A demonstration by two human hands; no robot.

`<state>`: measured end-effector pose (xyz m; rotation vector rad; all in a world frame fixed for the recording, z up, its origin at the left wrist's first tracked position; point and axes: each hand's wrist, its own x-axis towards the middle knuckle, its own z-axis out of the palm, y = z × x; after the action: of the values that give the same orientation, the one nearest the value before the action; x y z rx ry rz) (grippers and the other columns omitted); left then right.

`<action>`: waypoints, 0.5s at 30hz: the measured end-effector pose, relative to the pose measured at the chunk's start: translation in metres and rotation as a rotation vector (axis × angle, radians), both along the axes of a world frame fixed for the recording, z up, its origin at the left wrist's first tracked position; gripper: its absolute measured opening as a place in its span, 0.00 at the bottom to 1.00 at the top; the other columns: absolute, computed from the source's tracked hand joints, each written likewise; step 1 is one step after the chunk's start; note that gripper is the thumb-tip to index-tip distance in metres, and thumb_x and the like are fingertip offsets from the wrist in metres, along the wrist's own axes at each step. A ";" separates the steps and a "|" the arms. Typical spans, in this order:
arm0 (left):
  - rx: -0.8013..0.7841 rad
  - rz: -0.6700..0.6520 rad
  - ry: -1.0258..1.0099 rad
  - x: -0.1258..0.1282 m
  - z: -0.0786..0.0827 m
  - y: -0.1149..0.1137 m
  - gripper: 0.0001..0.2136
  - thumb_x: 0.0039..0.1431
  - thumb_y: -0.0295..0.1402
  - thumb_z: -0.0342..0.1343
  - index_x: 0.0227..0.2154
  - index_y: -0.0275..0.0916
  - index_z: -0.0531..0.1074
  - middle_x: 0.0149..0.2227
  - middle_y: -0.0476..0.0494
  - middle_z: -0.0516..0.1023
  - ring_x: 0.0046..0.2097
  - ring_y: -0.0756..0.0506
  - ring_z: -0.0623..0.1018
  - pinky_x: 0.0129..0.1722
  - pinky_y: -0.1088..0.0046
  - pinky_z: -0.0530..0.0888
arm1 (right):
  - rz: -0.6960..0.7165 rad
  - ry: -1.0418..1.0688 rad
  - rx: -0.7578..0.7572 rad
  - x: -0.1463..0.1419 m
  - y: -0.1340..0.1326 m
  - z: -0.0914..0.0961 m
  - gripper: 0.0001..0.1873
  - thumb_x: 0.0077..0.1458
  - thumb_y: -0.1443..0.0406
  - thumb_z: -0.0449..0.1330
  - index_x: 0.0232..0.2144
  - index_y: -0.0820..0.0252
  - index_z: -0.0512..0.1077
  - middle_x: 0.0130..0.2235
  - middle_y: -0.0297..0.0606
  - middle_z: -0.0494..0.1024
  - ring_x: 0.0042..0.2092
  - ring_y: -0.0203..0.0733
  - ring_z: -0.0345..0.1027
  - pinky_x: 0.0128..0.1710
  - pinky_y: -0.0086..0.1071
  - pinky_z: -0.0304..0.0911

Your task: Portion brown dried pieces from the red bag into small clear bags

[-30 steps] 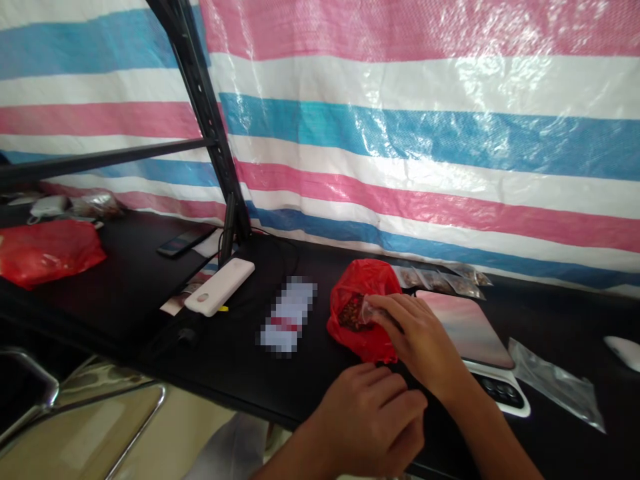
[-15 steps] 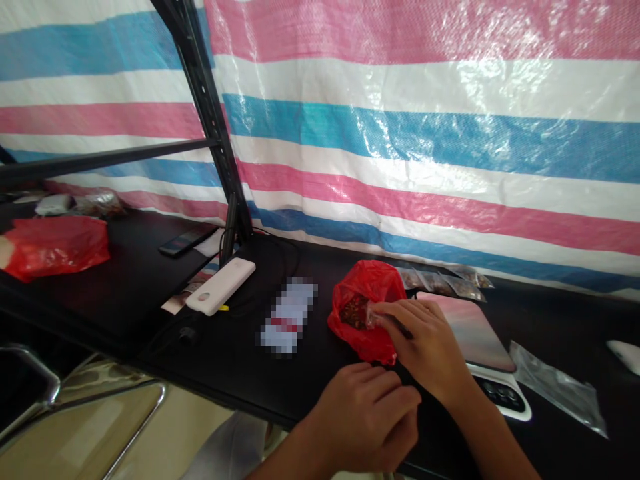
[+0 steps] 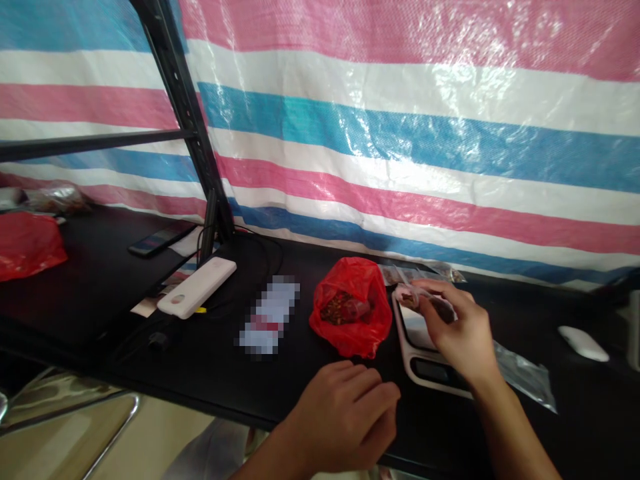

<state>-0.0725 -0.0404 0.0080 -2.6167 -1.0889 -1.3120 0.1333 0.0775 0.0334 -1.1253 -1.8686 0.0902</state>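
My right hand (image 3: 463,327) pinches a small clear plastic bag (image 3: 410,298) with brown bits in it, above the digital scale (image 3: 417,333). Whether the bag touches the scale's plate cannot be told. To the left of the scale, a red plastic bag (image 3: 373,333) stands with its mouth open. Inside it lie loose dried brown pieces (image 3: 337,309) and some clear plastic. My left hand (image 3: 345,417) is curled into a loose fist at the table's front edge, with nothing showing in it.
Small filled clear bags (image 3: 417,273) lie behind the scale. A flat clear bag (image 3: 525,373) and a white mouse-like object (image 3: 583,343) lie to the right. Leftward are a blurred-out item (image 3: 270,317), a white power bank (image 3: 197,288), a dark phone (image 3: 159,240) and another red bag (image 3: 30,245).
My right hand has moved right, out of the red bag, to above the scale with the small clear bag. My left hand stays curled near the edge. The view has shifted slightly right.
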 end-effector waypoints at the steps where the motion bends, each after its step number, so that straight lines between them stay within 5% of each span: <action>1: -0.007 0.001 0.001 -0.001 0.000 -0.001 0.08 0.60 0.23 0.49 0.37 0.38 0.71 0.24 0.51 0.74 0.24 0.48 0.72 0.26 0.69 0.66 | -0.042 0.006 -0.054 0.010 0.003 -0.001 0.11 0.61 0.62 0.59 0.43 0.51 0.79 0.43 0.38 0.85 0.44 0.50 0.79 0.45 0.42 0.70; 7: -0.039 -0.014 -0.005 -0.006 -0.002 -0.008 0.08 0.62 0.22 0.49 0.40 0.39 0.71 0.27 0.50 0.77 0.26 0.48 0.74 0.27 0.70 0.69 | -0.160 -0.127 -0.242 0.042 0.006 -0.002 0.17 0.52 0.66 0.57 0.42 0.51 0.81 0.44 0.38 0.86 0.45 0.51 0.81 0.45 0.42 0.71; 11: -0.059 -0.011 0.005 -0.010 -0.003 -0.010 0.09 0.63 0.21 0.49 0.41 0.39 0.71 0.28 0.49 0.78 0.27 0.48 0.76 0.29 0.70 0.72 | -0.137 -0.029 -0.270 0.049 0.004 0.000 0.25 0.49 0.68 0.55 0.47 0.50 0.79 0.50 0.38 0.83 0.53 0.52 0.77 0.54 0.45 0.68; 15: -0.056 -0.005 0.011 -0.012 -0.006 -0.011 0.10 0.64 0.22 0.49 0.42 0.39 0.72 0.29 0.48 0.79 0.28 0.48 0.77 0.30 0.71 0.73 | -0.152 0.105 -0.223 0.059 0.004 -0.001 0.23 0.48 0.68 0.52 0.44 0.53 0.80 0.46 0.39 0.84 0.50 0.51 0.77 0.55 0.46 0.68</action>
<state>-0.0848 -0.0510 0.0022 -2.6644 -1.1343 -1.2851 0.1926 0.0814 0.0324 -1.3841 -1.7044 0.2715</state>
